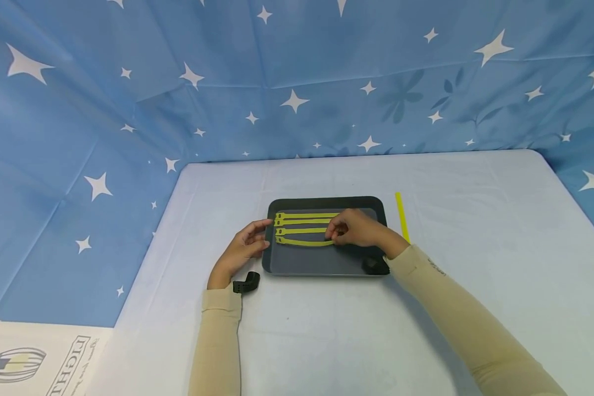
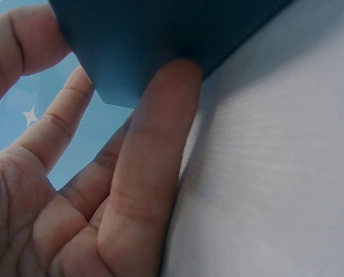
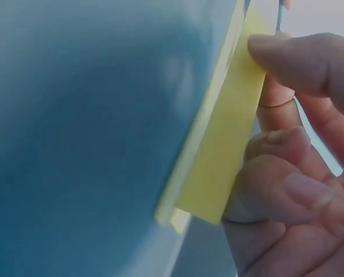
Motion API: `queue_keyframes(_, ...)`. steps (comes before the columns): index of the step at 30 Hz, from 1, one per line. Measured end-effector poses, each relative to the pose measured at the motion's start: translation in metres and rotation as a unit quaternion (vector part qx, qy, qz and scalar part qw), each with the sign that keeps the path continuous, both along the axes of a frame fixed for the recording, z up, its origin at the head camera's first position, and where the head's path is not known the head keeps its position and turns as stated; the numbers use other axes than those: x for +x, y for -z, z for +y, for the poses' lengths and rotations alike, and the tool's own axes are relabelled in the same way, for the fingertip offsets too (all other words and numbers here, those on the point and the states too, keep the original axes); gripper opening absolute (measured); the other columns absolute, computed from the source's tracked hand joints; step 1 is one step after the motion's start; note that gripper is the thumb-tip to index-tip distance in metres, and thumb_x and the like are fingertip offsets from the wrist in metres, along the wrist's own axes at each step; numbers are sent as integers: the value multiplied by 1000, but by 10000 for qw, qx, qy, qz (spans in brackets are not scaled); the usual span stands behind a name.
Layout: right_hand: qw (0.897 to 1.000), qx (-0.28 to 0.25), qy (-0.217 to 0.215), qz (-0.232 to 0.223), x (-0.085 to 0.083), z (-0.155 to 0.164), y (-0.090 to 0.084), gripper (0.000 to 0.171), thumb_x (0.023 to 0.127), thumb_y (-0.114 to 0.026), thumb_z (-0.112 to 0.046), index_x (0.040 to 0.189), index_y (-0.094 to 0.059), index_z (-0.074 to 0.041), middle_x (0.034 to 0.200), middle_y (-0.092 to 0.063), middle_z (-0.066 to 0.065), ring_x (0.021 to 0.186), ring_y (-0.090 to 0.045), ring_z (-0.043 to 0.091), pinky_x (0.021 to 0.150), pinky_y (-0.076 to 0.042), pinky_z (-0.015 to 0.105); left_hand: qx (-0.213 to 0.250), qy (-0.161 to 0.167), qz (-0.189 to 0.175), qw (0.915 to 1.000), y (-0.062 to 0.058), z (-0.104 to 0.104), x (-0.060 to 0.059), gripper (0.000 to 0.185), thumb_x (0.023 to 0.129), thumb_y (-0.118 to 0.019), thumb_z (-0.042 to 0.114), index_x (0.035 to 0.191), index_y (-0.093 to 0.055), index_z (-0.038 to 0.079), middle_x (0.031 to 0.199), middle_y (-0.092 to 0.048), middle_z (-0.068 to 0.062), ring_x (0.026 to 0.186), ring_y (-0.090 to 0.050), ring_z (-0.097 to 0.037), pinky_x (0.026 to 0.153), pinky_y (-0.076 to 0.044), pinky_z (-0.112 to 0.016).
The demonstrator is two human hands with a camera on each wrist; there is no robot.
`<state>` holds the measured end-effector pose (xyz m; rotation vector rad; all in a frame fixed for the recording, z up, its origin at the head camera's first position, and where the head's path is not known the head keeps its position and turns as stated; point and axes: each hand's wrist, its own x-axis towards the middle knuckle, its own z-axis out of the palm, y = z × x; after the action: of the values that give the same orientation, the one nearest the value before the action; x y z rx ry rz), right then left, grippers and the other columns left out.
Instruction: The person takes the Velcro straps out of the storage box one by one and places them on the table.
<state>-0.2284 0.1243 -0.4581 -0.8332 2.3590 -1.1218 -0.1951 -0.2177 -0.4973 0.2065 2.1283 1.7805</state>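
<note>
- My right hand (image 1: 357, 229) sits over the dark tray (image 1: 326, 264), fingers curled, pinching the right end of the lowest yellow strap (image 1: 304, 242) (the right wrist view shows thumb and fingertips (image 3: 293, 55) clamped on the yellow strip (image 3: 230, 144)).
- My left hand (image 1: 242, 250) is at the tray's left edge, fingers fairly straight and only loosely bent; one finger (image 2: 154, 167) lies against the tray corner (image 2: 143, 46) and steadies it, with no grip that I can see.
- Four straps lie in a row in the back half of the tray, buckle ends (image 1: 279, 231) to the left; the lowest one bows slightly and isn't as straight as the ones behind it.
- One more yellow strap (image 1: 402, 216) lies on the table (image 1: 475, 286) just right of the tray, apart from it.
- A black strap-like piece (image 1: 246, 283) sits on the table near my left wrist; another dark item (image 1: 374, 266) is at the tray's front right corner (too dark to tell what).
- Step, as I judge it: laying the fourth strap down, straightening it alongside the others.
- Next move probably calls for pulling that end taut so the strap lies flat and parallel, letting go, then reaching right for the loose strap; left hand needs to hold the tray steady.
</note>
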Motion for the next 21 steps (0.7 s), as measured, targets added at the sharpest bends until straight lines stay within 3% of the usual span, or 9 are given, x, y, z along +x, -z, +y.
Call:
queue_keyframes(5, 9986, -60, -135, 501, 7, 6, -12, 20, 98, -68, 9, 107, -84, 0, 107, -80, 9, 64, -42, 12, 64, -39, 29, 16, 16, 15, 10000, 0, 0, 0, 61, 103, -64, 2, 162, -47, 3, 158, -49, -25, 116, -63, -13, 87, -57, -24)
queue_keyframes(14, 9870, -606, 554, 1379, 17, 15, -20, 18, 96, -70, 9, 94, -83, -4, 96, -67, 3, 68, -43, 14, 68, -41, 33, -55, 38, 63, 10000, 0, -1, 0, 61, 103, -64, 3, 162, -47, 4, 159, -48, -24, 116, -62, -14, 86, -56, -25)
queue_keyframes(17, 9831, -889, 813, 1380, 18, 20, -21, 17, 98, -68, 9, 96, -81, -2, 92, -64, 5, 70, -44, 15, 71, -42, 33, -61, 65, 85, 9999, 0, -1, 0, 61, 104, -65, 4, 162, -46, 3, 158, -50, -25, 114, -62, -12, 85, -56, -25)
queue_keyframes(21, 9793, -1349, 1110, 1027, 20, 28, -24, 16, 102, -62, 9, 104, -77, 3, 95, -67, 8, 72, -53, 19, 73, -48, 30, -15, 93, 111, 9999, 1, -2, 0, 61, 105, -66, 4, 162, -46, 2, 157, -50, -26, 113, -63, -12, 84, -56, -25)
